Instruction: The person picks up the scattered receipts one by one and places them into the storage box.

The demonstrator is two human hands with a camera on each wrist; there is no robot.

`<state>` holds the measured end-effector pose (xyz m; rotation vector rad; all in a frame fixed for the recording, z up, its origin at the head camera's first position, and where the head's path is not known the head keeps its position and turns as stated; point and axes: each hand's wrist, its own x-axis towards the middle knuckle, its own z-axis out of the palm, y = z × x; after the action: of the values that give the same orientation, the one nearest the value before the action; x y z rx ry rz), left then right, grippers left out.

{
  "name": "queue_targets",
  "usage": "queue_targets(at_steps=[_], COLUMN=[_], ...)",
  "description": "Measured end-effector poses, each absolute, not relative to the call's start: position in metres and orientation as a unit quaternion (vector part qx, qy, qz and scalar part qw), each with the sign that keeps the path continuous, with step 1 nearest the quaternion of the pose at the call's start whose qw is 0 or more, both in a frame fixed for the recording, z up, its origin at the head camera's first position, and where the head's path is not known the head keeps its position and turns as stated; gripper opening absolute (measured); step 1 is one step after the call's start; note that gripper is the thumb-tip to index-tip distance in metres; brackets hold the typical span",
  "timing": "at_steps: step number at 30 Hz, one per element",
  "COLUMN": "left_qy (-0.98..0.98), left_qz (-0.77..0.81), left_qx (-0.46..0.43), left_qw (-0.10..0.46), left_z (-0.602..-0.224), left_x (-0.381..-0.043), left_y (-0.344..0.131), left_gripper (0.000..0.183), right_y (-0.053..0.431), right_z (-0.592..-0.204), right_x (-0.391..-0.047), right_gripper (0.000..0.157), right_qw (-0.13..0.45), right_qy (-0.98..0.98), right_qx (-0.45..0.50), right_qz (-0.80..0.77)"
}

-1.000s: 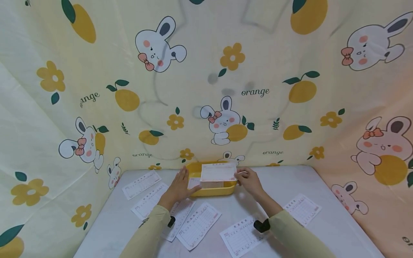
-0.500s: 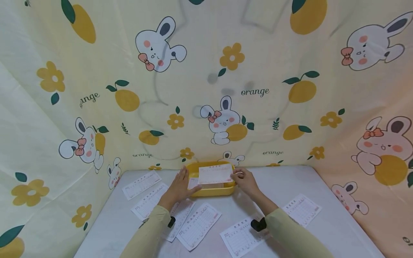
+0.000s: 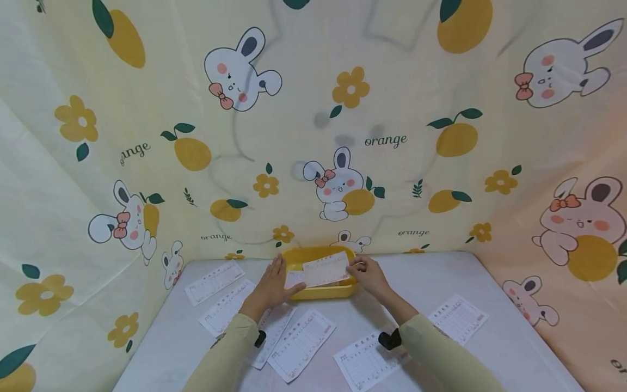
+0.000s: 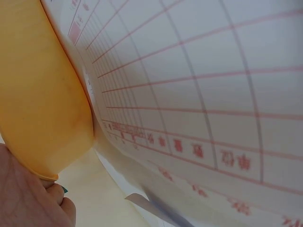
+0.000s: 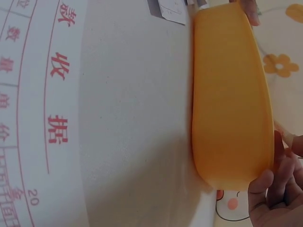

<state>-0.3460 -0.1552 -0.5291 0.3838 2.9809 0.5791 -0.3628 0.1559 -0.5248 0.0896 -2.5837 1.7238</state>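
My left hand point(image 3: 267, 287) rests against the left end of a yellow plastic basin point(image 3: 322, 294), with the thumb along its front rim. At the basin's right end, my right hand point(image 3: 370, 277) pinches the right edge of a printed paper receipt point(image 3: 324, 269). That receipt lies tilted across the basin's opening, its right end higher. Another paper point(image 3: 294, 278) shows inside at the left. In the right wrist view, the fingers point(image 5: 259, 189) of my right hand are curled at the rim, beside the basin's long wall point(image 5: 232, 94); the pinched receipt is hidden there.
Several receipts lie flat on the white table point(image 3: 416, 267): a far-left one point(image 3: 215, 282), one front centre point(image 3: 302, 344), one front right point(image 3: 363, 356) and one at the right point(image 3: 460, 318). Behind the basin hangs a patterned cloth point(image 3: 294, 109). My forearms cover parts of some receipts.
My right hand has moved slightly left and down with the receipt. The receipt has tilted and sunk lower into the basin. My left hand stays at the basin's left end.
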Motion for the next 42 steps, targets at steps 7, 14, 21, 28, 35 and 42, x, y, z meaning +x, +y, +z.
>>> queue_targets(at_steps=[7,14,21,28,35,42], left_qy=[0.974,0.975,0.975,0.974,0.973,0.972], left_qz=[0.190,0.184,0.185,0.188,0.193,0.197], left_qx=[0.120,0.118,0.108,0.114,0.113,0.114], left_qw=[0.041,0.049,0.053,0.050,0.050,0.051], left_z=[-0.5279,-0.5302,-0.5343,-0.5334,-0.5333,-0.5327], left_x=[-0.3452,-0.3456,-0.3477,-0.3467,-0.3459,-0.3463], left_y=[-0.1553,-0.1548,-0.1555,-0.1556,-0.1556,-0.1555], left_gripper=[0.113,0.118,0.117,0.119,0.117,0.113], right_y=[0.1565,0.1583,0.1588,0.1600,0.1599,0.1614], right_z=[-0.5219,-0.5221,-0.5233,-0.5264,-0.5277,-0.5262], right_x=[-0.3628,-0.3633,-0.3635,-0.3636,-0.3622,-0.3606], right_gripper=[0.017,0.017,0.015,0.016,0.017,0.016], right_qw=[0.017,0.011,0.026,0.041,0.055,0.047], right_qy=[-0.842,-0.842,-0.842,-0.837,-0.832,-0.832], right_qx=[0.039,0.043,0.047,0.055,0.063,0.048], right_qz=[0.538,0.537,0.536,0.543,0.548,0.551])
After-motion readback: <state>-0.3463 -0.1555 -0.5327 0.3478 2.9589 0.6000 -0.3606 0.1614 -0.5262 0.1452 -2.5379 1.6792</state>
